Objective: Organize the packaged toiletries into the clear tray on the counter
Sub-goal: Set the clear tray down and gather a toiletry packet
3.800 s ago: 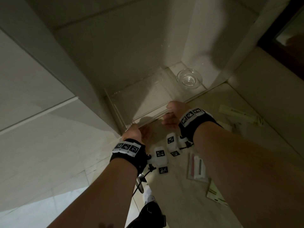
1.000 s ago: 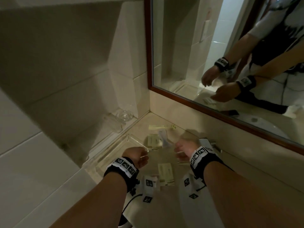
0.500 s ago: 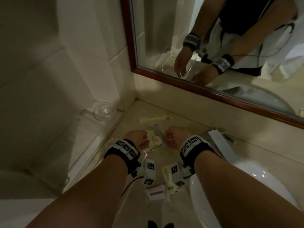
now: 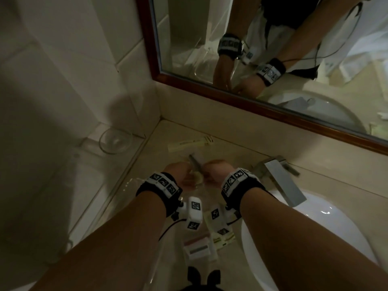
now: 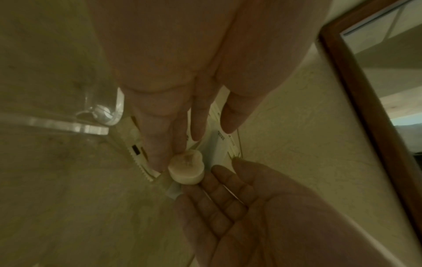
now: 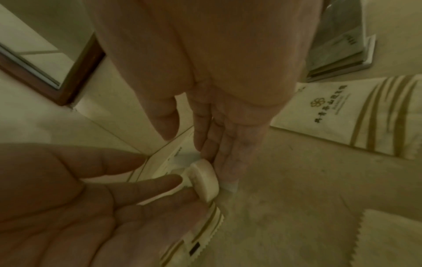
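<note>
Head view: a small round soap puck (image 5: 186, 168) is held between the straight fingertips of the left hand (image 4: 178, 173) and right hand (image 4: 214, 170), above sachets (image 4: 190, 143) on the counter (image 4: 231, 148), just beside the clear tray (image 5: 68, 124) corner edge.

Hotel bathroom: mirror (image 4: 273, 49), washbasin (image 4: 304, 238), tiled walls (image 4: 63, 70).
</note>
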